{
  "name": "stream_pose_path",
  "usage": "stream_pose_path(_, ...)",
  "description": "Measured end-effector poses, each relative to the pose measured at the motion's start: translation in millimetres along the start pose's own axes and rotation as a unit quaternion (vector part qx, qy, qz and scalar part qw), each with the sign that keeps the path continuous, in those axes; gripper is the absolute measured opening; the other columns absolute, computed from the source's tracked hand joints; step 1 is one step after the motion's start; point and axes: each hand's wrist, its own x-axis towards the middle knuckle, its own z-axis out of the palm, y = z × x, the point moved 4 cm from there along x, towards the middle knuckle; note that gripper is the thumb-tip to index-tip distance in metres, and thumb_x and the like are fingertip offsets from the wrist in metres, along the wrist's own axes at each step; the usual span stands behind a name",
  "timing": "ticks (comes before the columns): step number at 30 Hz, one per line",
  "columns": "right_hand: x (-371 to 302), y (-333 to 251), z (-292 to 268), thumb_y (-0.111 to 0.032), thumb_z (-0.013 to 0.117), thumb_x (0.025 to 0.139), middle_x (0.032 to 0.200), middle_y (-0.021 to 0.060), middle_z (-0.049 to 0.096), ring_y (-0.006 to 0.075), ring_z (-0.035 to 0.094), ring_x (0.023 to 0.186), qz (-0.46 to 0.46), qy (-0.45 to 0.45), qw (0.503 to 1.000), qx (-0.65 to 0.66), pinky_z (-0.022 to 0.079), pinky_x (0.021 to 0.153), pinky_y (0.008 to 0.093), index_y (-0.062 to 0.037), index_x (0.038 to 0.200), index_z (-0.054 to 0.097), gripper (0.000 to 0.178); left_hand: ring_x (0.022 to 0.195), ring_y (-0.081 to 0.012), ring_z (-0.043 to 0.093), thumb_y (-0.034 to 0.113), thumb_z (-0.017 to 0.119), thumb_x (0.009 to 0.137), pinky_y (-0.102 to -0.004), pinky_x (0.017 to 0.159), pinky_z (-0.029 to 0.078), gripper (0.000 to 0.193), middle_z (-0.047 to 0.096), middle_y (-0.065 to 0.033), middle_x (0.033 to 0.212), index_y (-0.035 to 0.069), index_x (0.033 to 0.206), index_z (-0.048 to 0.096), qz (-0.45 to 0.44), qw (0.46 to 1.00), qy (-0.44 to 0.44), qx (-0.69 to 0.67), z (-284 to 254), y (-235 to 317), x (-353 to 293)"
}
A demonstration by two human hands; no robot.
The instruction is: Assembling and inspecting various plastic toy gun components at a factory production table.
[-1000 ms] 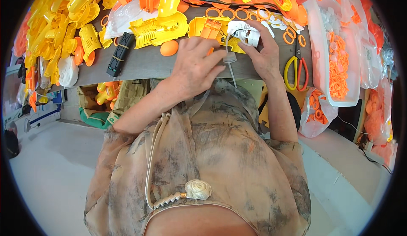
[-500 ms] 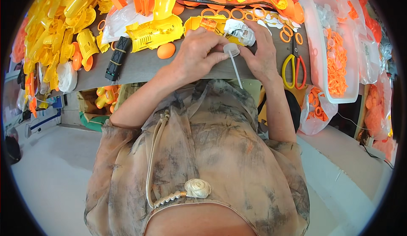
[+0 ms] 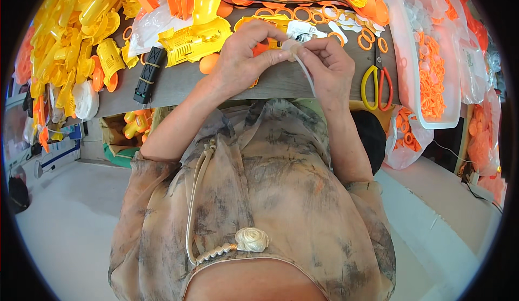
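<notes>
Above the table's near edge, my left hand [image 3: 243, 55] and my right hand [image 3: 331, 74] meet, thumbs and fingers pinching a small translucent white round piece [image 3: 292, 47]. A thin white strip [image 3: 306, 68] hangs from it beside my right palm. Just beyond my fingers lies a white plastic mechanism [image 3: 303, 29], partly covered by them. Left of my left hand are a yellow half shell [image 3: 197, 41] and an orange ball [image 3: 208, 63], which my wrist partly hides. An orange part [image 3: 260, 48] shows behind my left fingers.
Yellow-and-red-handled scissors [image 3: 377, 87] and orange rings [image 3: 365, 38] lie to the right. Beyond them stands a white bin [image 3: 397, 47] of small orange parts. A black banded bundle [image 3: 150, 75] is at the left, near heaped yellow shells [image 3: 86, 47].
My right hand has drawn its fingers back from the white mechanism and curled them in at the round piece. The strip's lower end has swung right. My left hand has shifted slightly.
</notes>
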Motion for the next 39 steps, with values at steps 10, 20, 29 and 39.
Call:
stream_pose_path(10, -16.2, 18.3, -9.5, -0.005, 0.06, 0.086, 0.078, 0.0083, 0.063, 0.0087, 0.057, 0.06, 0.052, 0.062, 0.995, 0.063, 0.047, 0.05, 0.0221, 0.0032, 0.095, 0.058, 0.012, 0.092, -0.0239, 0.055, 0.015, 0.074, 0.072, -0.0351, 0.081, 0.041, 0.03, 0.064, -0.0057, 0.094, 0.008, 0.099, 0.064, 0.189, 0.971, -0.015, 0.146, -1.0, 7.6, 9.4)
stream_pose_path(20, 13.4, 12.8, -26.7, -0.011, 0.06, 0.085, 0.104, 0.013, 0.057, 0.0088, 0.055, 0.065, 0.118, 0.052, 0.988, -0.09, 0.045, 0.046, 0.0203, -0.0018, 0.123, 0.047, 0.041, 0.09, -0.0206, 0.055, 0.009, 0.069, 0.076, -0.034, 0.084, 0.041, 0.03, 0.066, -0.0032, 0.1, 0.011, 0.106, 0.066, 0.256, 0.942, -0.074, 0.203, 5.6, -5.4, 23.0)
stream_pose_path(29, 34.1, 27.5, -37.1, -0.013, 0.07, 0.078, 0.089, 0.0064, 0.06, 0.0085, 0.055, 0.071, 0.158, -0.022, 0.987, -0.029, 0.044, 0.053, 0.0205, 0.0006, 0.114, 0.055, 0.042, 0.08, -0.0165, 0.055, 0.017, 0.073, 0.072, -0.0339, 0.076, 0.041, 0.026, 0.067, 0.0043, 0.09, 0.018, 0.097, 0.068, 0.243, 0.946, -0.026, 0.211, 7.7, -7.4, 23.5)
stream_pose_path(39, 40.1, 15.4, -32.6, -0.008, 0.063, 0.083, 0.095, 0.0028, 0.058, 0.008, 0.054, 0.086, 0.032, -0.138, 0.974, -0.175, 0.044, 0.075, 0.0222, -0.0003, 0.116, 0.052, 0.036, 0.085, -0.0171, 0.058, 0.014, 0.069, 0.077, -0.0327, 0.079, 0.041, 0.023, 0.067, 0.0008, 0.097, 0.013, 0.1, 0.068, 0.251, 0.936, -0.046, 0.242, 8.1, -6.5, 22.7)
